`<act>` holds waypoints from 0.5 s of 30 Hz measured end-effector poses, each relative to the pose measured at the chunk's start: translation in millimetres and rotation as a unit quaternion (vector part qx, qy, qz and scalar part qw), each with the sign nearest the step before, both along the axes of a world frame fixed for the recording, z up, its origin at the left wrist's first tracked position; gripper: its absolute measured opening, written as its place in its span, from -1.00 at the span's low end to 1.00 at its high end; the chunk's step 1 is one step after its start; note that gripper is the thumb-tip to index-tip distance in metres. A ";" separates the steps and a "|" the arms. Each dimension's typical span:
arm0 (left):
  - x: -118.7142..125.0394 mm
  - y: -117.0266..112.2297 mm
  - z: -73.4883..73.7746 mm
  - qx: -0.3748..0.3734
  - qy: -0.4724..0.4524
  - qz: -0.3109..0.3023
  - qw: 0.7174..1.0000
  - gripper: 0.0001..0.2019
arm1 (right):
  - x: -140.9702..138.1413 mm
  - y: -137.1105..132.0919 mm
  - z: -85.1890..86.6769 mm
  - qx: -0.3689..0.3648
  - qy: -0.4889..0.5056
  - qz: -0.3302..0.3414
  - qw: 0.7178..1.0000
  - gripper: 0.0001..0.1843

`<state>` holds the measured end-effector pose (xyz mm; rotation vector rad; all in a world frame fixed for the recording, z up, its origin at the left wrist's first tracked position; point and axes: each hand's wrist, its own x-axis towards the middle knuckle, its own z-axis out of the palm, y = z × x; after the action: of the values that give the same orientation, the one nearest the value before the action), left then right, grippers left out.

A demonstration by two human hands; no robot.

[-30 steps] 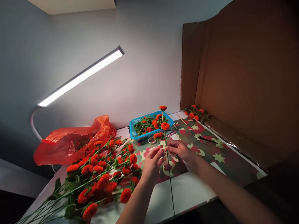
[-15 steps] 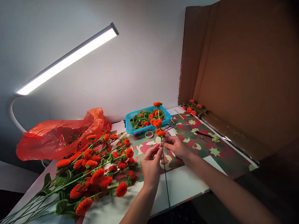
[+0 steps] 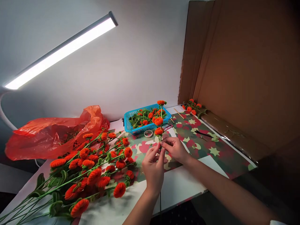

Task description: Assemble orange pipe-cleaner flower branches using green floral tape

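Upright between my hands is a fuzzy orange flower stem (image 3: 158, 122), with several orange blooms stacked along its top and a thin dark stem below. My left hand (image 3: 153, 165) pinches the stem under the lowest bloom. From the right, my right hand (image 3: 174, 148) closes its fingertips on the same spot. What lies between the fingertips is partly hidden. Behind the held flower stands a blue basket (image 3: 132, 129) with orange blooms and green stems in it. A roll of tape (image 3: 148, 133) lies just in front of the basket.
Many finished orange flower stems (image 3: 93, 176) lie at left, near a red plastic bag (image 3: 47, 137). A lamp (image 3: 63, 51) hangs above. Black tweezers (image 3: 203, 134) and a wooden stick (image 3: 178, 113) rest on the patterned mat (image 3: 199, 153). Cardboard (image 3: 234, 78) walls the right side.
The flower stem stands a little straighter, and its dark lower end has swung left. Both hands stay pinched on it, with the left hand's fingers shifted slightly. The view has moved slightly.
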<state>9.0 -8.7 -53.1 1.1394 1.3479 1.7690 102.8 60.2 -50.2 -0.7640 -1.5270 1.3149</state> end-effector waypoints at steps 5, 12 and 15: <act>-4.5 2.9 -1.9 0.000 -0.012 0.016 1.000 -0.78 | -1.1 -8.2 7.5 0.028 -0.017 -0.022 0.999 -0.69; -13.7 10.8 7.9 -0.031 -0.211 -0.051 0.976 -0.62 | 2.6 -5.5 10.4 -0.022 0.029 0.087 0.996 -0.58; -16.9 10.1 12.7 -0.026 -0.246 -0.115 0.962 -0.53 | 6.8 -1.6 9.4 -0.124 0.086 0.158 0.976 -0.67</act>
<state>-7.9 1.3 -40.4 0.7230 0.9167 1.6859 109.6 58.6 -40.8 -0.5566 -1.3989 1.7867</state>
